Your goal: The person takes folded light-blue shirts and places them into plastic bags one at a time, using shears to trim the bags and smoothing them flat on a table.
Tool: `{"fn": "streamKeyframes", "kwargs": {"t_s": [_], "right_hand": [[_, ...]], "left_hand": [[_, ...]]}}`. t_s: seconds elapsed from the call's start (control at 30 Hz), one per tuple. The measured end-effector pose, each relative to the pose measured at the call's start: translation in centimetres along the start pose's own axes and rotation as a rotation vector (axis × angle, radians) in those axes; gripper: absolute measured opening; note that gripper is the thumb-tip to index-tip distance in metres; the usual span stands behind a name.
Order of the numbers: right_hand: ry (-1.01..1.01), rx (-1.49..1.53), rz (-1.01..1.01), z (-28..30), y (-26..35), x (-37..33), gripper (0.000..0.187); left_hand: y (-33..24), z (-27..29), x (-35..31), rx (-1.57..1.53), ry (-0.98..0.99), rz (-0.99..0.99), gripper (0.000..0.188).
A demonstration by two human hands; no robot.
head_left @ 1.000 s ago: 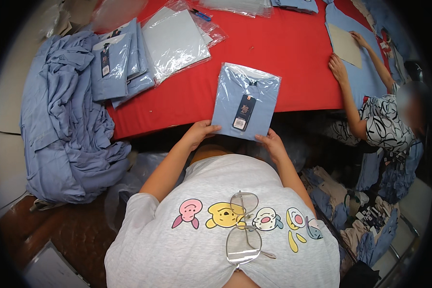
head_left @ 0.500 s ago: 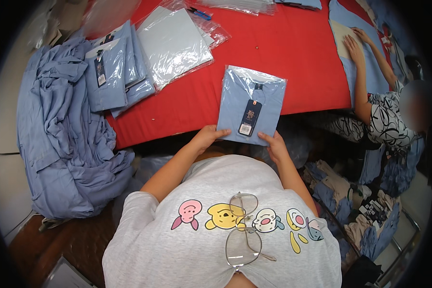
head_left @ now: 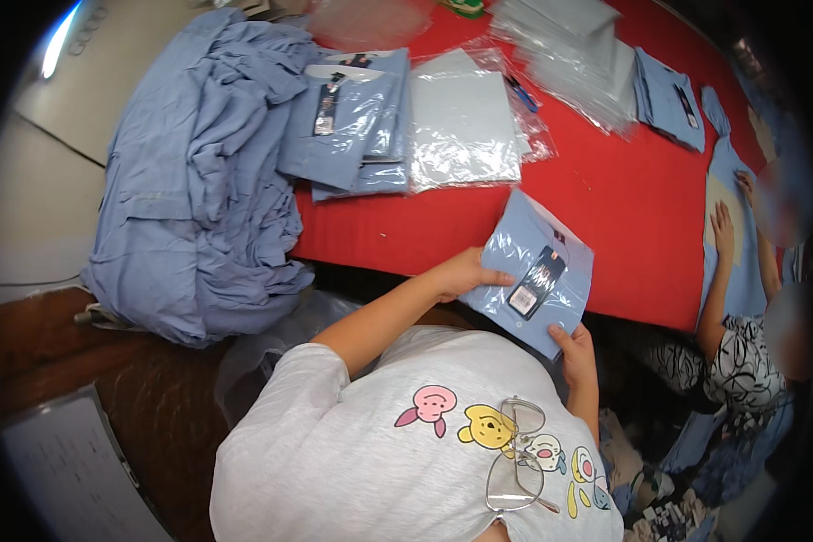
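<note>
A folded light-blue shirt in a clear plastic bag (head_left: 569, 285) is held tilted in front of me, partly over the table's near edge. A dark hang tag with a white label (head_left: 535, 282) shows through the film. My left hand (head_left: 470, 274) grips its left edge, thumb on top and the other fingers hidden beneath. At the lower right corner, my right hand (head_left: 576, 348) pinches it, thumb uppermost. Just beyond my left hand lie flat clear bags holding pale sheets (head_left: 461, 122). Beside them is a stack of bagged blue shirts (head_left: 352, 154).
A large heap of loose blue shirts (head_left: 208, 172) hangs off the left of the red-covered table (head_left: 623, 226). Clear bags (head_left: 569, 63), small blue-handled snips (head_left: 521, 93) and folded blue shirts (head_left: 668, 99) lie farther back. At right, a co-worker's hands (head_left: 723, 230) rest on blue cloth.
The bagged shirt has tilted clockwise in my hands, its top now leaning right. My view has turned, so the table's things sit farther right. Both hands keep hold.
</note>
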State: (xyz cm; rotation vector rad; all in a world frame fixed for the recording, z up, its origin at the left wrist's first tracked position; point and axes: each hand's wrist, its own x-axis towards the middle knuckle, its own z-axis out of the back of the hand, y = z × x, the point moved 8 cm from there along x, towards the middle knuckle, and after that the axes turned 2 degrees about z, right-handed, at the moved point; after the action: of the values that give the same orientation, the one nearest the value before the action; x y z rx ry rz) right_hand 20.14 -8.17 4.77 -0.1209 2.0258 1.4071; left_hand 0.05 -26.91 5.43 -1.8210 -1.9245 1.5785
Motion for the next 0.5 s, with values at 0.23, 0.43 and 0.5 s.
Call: {"fn": "streamKeyframes", "kwargs": {"t_s": [0.23, 0.43, 0.5], "right_hand": [[0.223, -0.159, 0.148, -6.1, 6.8, 2.7, 0.048], [0.104, -0.313, 0.073, -5.0, 2.1, 4.4, 0.046], [0.108, -0.354, 0.053, -5.9, 1.3, 4.1, 0.045]], "left_hand": [[-18.8, 15.5, -12.9, 0.138, -0.511, -0.341, 0.063], [-23.3, 27.2, -19.8, 1.19, -1.391, -0.412, 0.104], [-22.0, 25.4, -15.6, 1.415, -1.236, -0.419, 0.119]]}}
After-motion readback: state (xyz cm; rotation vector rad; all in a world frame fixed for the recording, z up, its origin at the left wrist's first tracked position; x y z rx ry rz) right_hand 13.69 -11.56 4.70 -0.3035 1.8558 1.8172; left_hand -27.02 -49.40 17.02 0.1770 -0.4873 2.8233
